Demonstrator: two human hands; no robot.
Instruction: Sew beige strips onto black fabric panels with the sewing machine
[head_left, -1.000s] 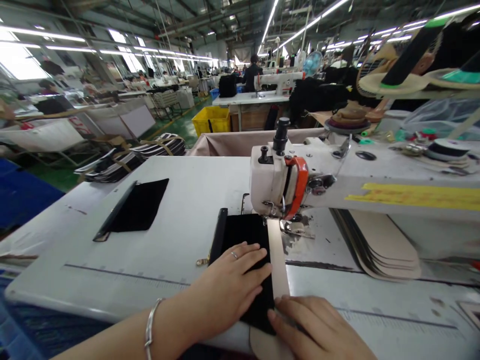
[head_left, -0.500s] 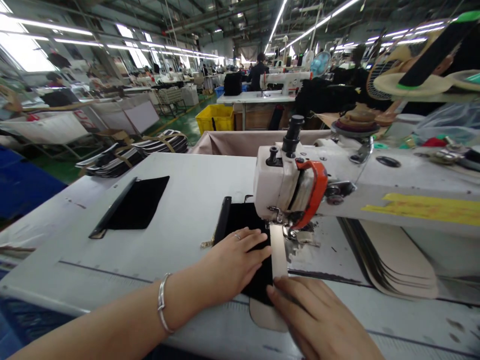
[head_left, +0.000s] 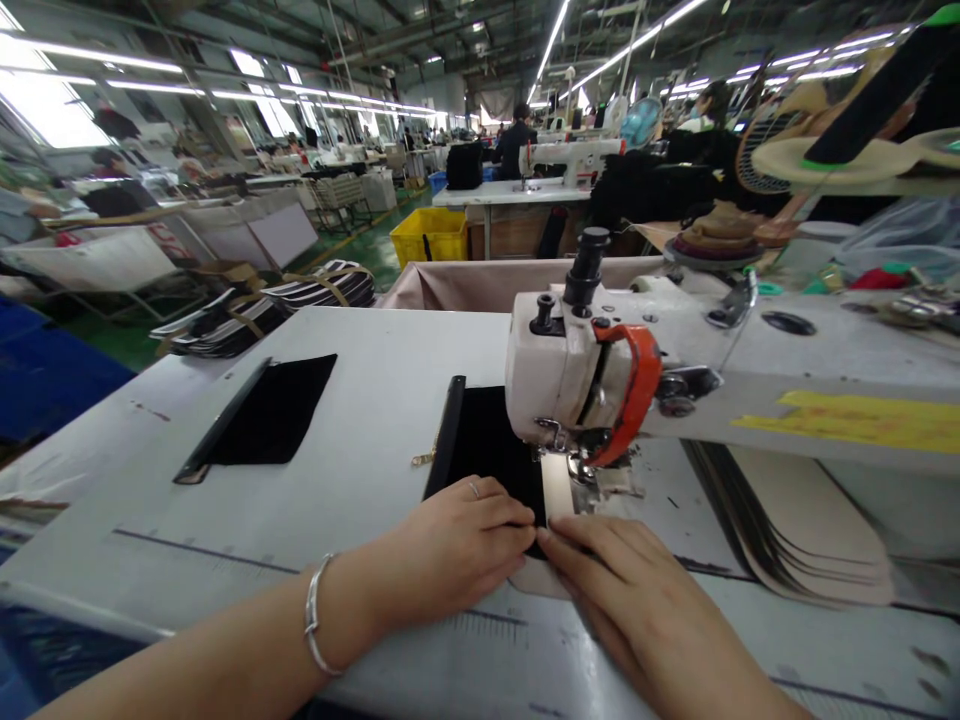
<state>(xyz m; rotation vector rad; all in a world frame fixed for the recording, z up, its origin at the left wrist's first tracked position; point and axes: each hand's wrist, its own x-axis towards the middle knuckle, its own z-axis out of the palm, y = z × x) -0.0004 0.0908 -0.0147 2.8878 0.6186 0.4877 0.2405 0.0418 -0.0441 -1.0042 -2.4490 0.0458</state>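
A black fabric piece (head_left: 487, 430) lies against a beige panel (head_left: 556, 485) under the needle area of a white sewing machine (head_left: 544, 370). Along the fabric's left side runs a dark zipper edge with a gold zipper pull (head_left: 424, 459). My left hand (head_left: 457, 540) rests on the fabric's near part, fingers stretched out. Beside it, my right hand (head_left: 630, 590) has its fingers together at the near part of the beige panel; its thumb is hidden. The two hands' fingertips almost meet at the seam line. The needle's tip cannot be made out.
Another black piece with a dark edge (head_left: 274, 412) lies on the left of the white table (head_left: 360, 350). Stacked beige panels (head_left: 810, 500) sit under the machine arm. Striped bundles (head_left: 300, 300), a yellow bin (head_left: 424, 240) and a person (head_left: 516, 145) are beyond.
The black fabric and beige panel have slid away from me, deeper under the machine. My right hand has moved forward with them; my left fingers now sit nearer the fabric's close edge.
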